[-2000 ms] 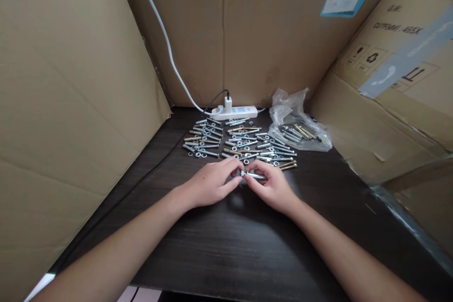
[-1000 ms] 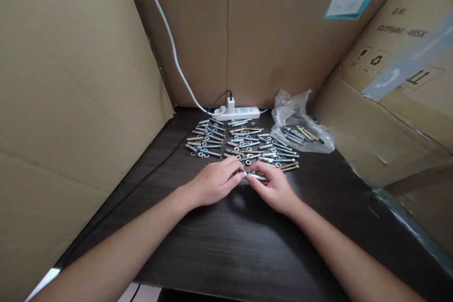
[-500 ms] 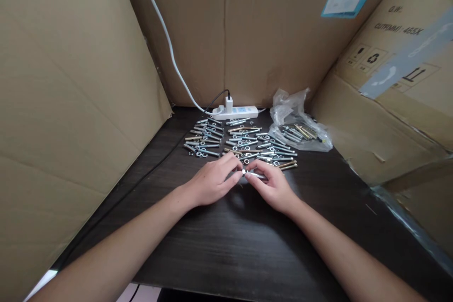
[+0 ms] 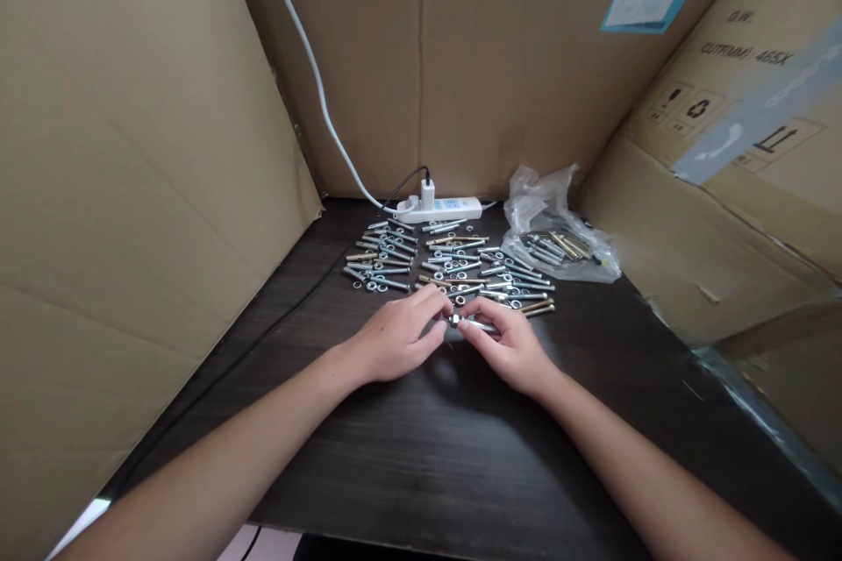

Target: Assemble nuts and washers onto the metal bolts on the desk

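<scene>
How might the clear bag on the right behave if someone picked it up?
The bag would probably be floppy, since it looks thin and crumpled. It may feel heavy for its size, as metal pieces lie bunched in it. Those pieces look loose, so they could shift if it is tipped.

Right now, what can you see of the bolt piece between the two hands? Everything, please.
The bolt piece looks like silvery metal: a slim, smooth-looking shank with a bright, nut-like part at its left end. It lies roughly level, pointing left to right, over the dark table. The right hand pinches the shank between thumb and fingers, hiding some of it. The left hand has its fingertips at the nut-like end; whether they touch is unclear. Threads are too small to make out.
</scene>
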A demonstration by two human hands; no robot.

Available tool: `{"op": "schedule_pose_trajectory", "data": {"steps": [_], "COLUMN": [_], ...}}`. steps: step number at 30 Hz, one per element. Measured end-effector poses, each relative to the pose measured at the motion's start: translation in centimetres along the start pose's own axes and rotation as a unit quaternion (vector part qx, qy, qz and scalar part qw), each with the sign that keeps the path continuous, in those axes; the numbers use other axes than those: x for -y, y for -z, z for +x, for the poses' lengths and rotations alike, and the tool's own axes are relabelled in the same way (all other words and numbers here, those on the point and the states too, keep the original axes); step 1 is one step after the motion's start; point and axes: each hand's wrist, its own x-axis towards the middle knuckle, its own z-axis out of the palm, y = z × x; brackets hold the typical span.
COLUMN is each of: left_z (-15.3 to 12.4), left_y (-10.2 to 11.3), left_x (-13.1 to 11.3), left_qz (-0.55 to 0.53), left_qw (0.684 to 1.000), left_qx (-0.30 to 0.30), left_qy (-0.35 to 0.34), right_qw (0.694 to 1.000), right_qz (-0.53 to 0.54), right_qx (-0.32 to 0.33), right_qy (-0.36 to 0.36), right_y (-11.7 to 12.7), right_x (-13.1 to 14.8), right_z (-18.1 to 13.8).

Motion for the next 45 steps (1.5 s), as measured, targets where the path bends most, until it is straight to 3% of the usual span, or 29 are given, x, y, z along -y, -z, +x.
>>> {"op": "schedule_pose_trajectory", "data": {"steps": [5,17,26,34,45], "left_z": [0.12,0.01,0.10,-0.02,0.07], "left_y": [-0.14,-0.16,-0.15,-0.07,-0.13], "left_x": [0.05,-0.13,0.10,-0.31,-0.10], "left_qz": [-0.009,-0.005,-0.001,-0.011,0.001], "left_qw": [1.000,1.000,1.000,0.999,1.000], "left_qx": [0.021,-0.007,0.009,0.005,0.019], "left_qy": [0.003,-0.027,-0.005,-0.031,-0.017], "right_qw": [1.000,1.000,1.000,1.000,0.998], "right_qz": [-0.007,0.006,-0.014,0.011,0.054], "right_qx": [-0.001,0.007,0.002,0.005,-0.004], "right_qy": [0.006,0.007,0.011,-0.002,-0.016], "right_y": [0.00,0.02,0.02,-0.14,-0.04], "right_x": [0.11,0.16,0.26,-0.04,0.03], "right_z": [0.03,0.12,0.09,0.07,-0.04]}}
